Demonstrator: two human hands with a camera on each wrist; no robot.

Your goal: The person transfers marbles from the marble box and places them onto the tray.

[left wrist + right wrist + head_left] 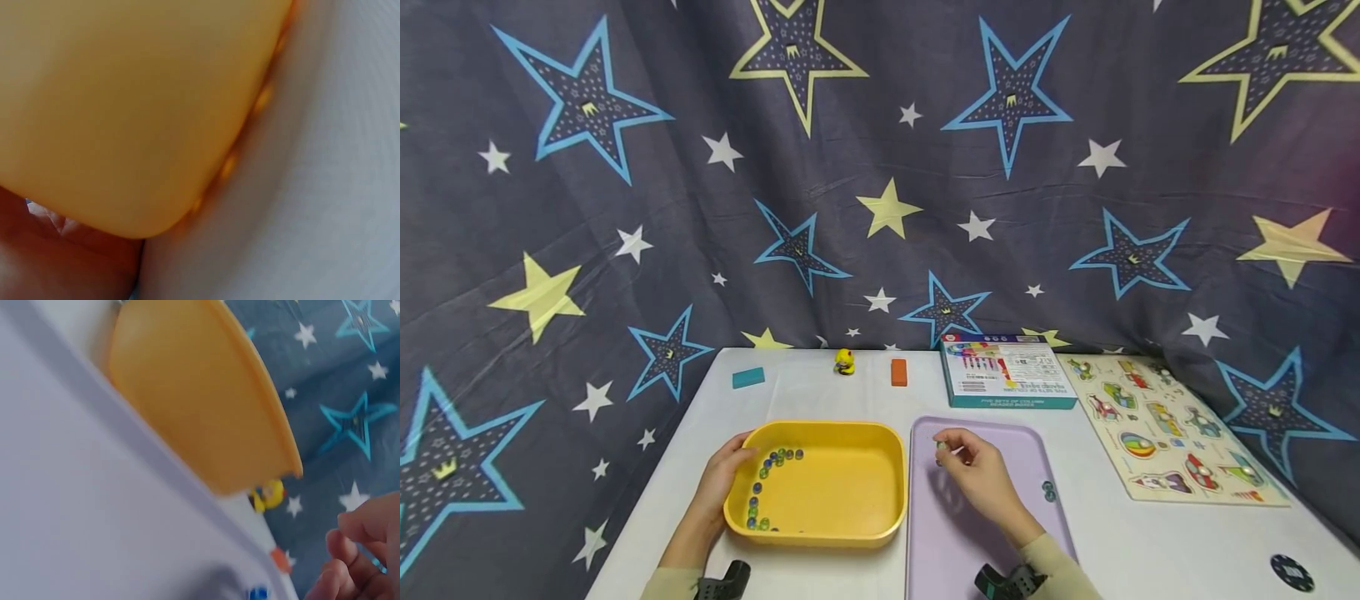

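Observation:
My left hand (718, 483) grips the left side of a yellow plastic tub (820, 540), thumb over the rim. Glass marbles (754, 501), green and blue, lie in a curved line along the tub's left side. In the left wrist view the tub's wall (125, 125) fills much of the picture. Over the lilac tray (940, 550), my right hand (977, 475) pinches a small greenish marble (941, 446) at its fingertips. Just below these fingertips a dark marble shows; in the right wrist view a blue marble (257, 592) lies on the tray. Two more marbles (1048, 491) sit by the tray's right edge.
Along the back stand a teal block (748, 377), a yellow toy duck (844, 362), an orange block (898, 372) and a boxed game (1007, 375). A wooden picture puzzle board (1172, 442) lies at the right, and a black round disc (1292, 572) near the front right.

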